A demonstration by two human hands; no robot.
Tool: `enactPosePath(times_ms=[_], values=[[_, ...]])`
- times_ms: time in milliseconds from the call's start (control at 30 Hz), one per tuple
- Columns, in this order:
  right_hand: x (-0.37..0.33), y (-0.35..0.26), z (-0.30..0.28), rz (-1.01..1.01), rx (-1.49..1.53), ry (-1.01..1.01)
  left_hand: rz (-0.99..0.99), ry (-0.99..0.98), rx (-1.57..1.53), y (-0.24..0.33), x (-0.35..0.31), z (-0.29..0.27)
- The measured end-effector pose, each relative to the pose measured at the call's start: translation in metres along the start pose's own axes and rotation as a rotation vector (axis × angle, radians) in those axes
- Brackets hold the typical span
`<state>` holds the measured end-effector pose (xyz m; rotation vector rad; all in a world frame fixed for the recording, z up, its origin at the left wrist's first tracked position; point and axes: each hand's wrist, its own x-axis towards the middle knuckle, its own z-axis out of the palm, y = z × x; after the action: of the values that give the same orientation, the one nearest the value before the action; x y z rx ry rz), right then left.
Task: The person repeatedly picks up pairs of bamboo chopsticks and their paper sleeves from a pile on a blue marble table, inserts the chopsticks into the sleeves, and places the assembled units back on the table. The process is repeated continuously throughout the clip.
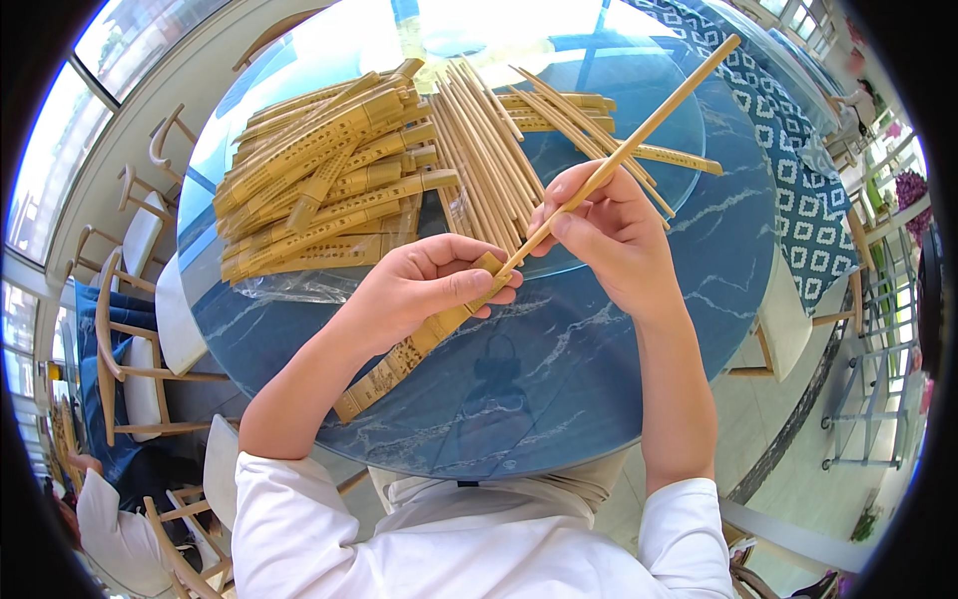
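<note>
In front of me my left hand [434,280] pinches a printed yellow-brown paper chopstick sleeve [394,374] near its upper end; the rest slants down toward the table's near edge. My right hand [604,230] grips wooden chopsticks [674,110] between thumb and fingers. They point up to the right, and their lower end meets the mouth of the sleeve. Whether it is one stick or a pair pressed together I cannot tell. Beyond my hands lies a bundle of bare chopsticks [479,140]. Left of it is a heap of similar sleeves [309,160], partly on clear plastic [294,287].
Everything lies on a round blue marbled table [689,329] with a glass turntable. More sleeves [679,158] and loose chopsticks [584,115] lie at the far right. Wooden chairs [125,339] stand at the left. A patterned blue cloth [798,190] hangs over furniture at the right.
</note>
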<state>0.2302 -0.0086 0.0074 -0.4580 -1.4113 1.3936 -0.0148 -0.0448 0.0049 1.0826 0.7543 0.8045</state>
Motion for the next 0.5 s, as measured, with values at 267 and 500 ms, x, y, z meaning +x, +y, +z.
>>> enactPosePath(times_ms=[267,500], values=[[0.0017,0.0013,-0.0010,0.083,0.052,-0.010,-0.007,-0.023,0.029,0.0009,-0.0017,-0.0011],[0.0032,-0.0019,-0.0021,0.185,0.061,0.006,-0.018,-0.009,0.026,0.0037,-0.0032,-0.0004]])
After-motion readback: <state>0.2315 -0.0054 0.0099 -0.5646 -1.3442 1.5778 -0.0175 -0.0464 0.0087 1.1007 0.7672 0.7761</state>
